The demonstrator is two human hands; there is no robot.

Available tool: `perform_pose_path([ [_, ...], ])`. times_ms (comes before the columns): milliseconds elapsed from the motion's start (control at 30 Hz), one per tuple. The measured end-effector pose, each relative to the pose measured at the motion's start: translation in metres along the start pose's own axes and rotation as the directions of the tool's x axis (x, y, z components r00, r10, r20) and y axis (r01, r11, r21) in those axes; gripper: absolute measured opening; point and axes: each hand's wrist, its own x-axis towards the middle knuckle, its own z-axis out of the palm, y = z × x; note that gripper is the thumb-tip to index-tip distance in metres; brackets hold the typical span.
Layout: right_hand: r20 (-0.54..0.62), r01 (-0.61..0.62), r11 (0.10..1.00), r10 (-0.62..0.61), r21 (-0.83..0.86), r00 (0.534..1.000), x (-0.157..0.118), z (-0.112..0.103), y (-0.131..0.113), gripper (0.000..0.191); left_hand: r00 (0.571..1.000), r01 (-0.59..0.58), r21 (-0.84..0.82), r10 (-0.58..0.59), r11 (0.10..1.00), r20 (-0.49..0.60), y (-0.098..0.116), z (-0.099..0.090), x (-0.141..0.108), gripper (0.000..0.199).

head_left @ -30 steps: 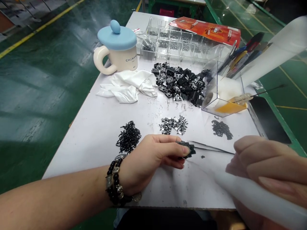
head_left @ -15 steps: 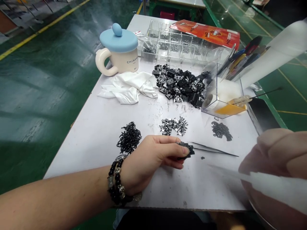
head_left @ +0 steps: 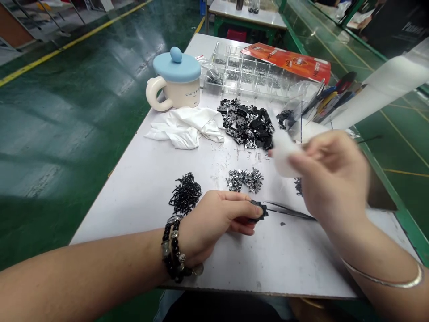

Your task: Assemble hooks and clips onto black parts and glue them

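Observation:
My left hand [head_left: 217, 223] is closed, pinching a small black block-like part [head_left: 258, 210] between thumb and fingers above the table. Dark tweezers [head_left: 291, 211] lie beside that part, their far end hidden behind my right wrist. My right hand [head_left: 335, 179] is raised over the table's right side and blurred by motion. Its thumb and fingers grip a small white bottle [head_left: 286, 156] with a tapered nozzle. A pile of small silvery metal pieces [head_left: 245, 180] lies beyond my left hand. To its left is a heap of thin black pieces [head_left: 185, 193].
A larger pile of black and metal parts [head_left: 248, 124] sits farther back, before a clear compartment tray [head_left: 248, 89] and an orange card [head_left: 291, 62]. At left stand a lidded mug [head_left: 182, 94] and a white cloth [head_left: 187, 127]. A clear tool holder [head_left: 301, 118] stands right.
My right hand has swung up and left from the lower right edge, carrying the white bottle over the table. My left hand keeps its grip on the black part. The view has shifted slightly.

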Motion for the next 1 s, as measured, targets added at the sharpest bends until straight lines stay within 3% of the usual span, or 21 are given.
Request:
perform_pose_path([
  [100,0.189,0.026,0.999,-0.02,-0.025,0.982,0.017,0.017,0.007,0.029,1.0,-0.005,0.005,0.005,1.0,0.013,-0.001,0.0,0.0,0.011],
  [333,0.391,0.137,0.975,-0.059,-0.175,0.918,0.047,0.076,0.026,0.034,1.0,0.004,-0.014,-0.005,1.0,-0.011,-0.001,0.001,0.0,0.007],
  [400,0.429,0.179,0.962,-0.077,-0.204,0.9,0.048,0.077,0.024,0.039,1.0,0.003,-0.001,-0.003,1.0,-0.016,-0.001,0.001,0.0,0.008],
  [467,0.437,0.241,0.939,-0.114,-0.247,0.892,0.046,0.062,0.018,0.047,1.0,-0.007,0.019,0.008,1.0,-0.008,0.0,0.001,0.0,0.008],
  [567,0.346,0.322,0.873,-0.194,-0.367,0.918,0.037,0.013,0.006,0.036,1.0,-0.03,0.034,0.029,0.999,0.007,0.001,0.001,-0.002,0.009],
  [633,0.144,0.309,0.813,-0.274,-0.494,0.951,0.03,-0.027,0.006,0.022,1.0,-0.03,0.035,0.029,0.999,0.006,0.002,0.002,-0.003,0.009],
  [667,-0.028,0.269,0.777,-0.344,-0.569,0.938,0.027,-0.046,0.009,0.02,1.0,-0.026,0.037,0.026,0.999,0.003,0.002,0.002,-0.003,0.01],
  [700,-0.217,0.24,0.754,-0.451,-0.611,0.866,0.024,-0.063,0.014,0.024,1.0,-0.027,0.04,0.027,0.999,0.0,0.002,0.002,-0.003,0.01],
  [767,-0.327,0.195,0.761,-0.475,-0.619,0.817,0.02,-0.085,0.027,0.041,0.999,-0.038,0.048,0.038,0.998,0.0,0.001,0.003,-0.002,0.01],
  [900,-0.347,0.065,0.817,-0.313,-0.573,0.884,0.015,-0.091,0.05,0.013,0.999,-0.037,0.056,0.038,0.998,-0.009,0.0,0.003,-0.001,0.009],
  [1000,-0.354,0.049,0.763,-0.354,-0.644,0.866,0.014,-0.087,0.058,0.013,0.999,-0.037,0.06,0.038,0.998,-0.012,0.0,0.003,-0.001,0.009],
])
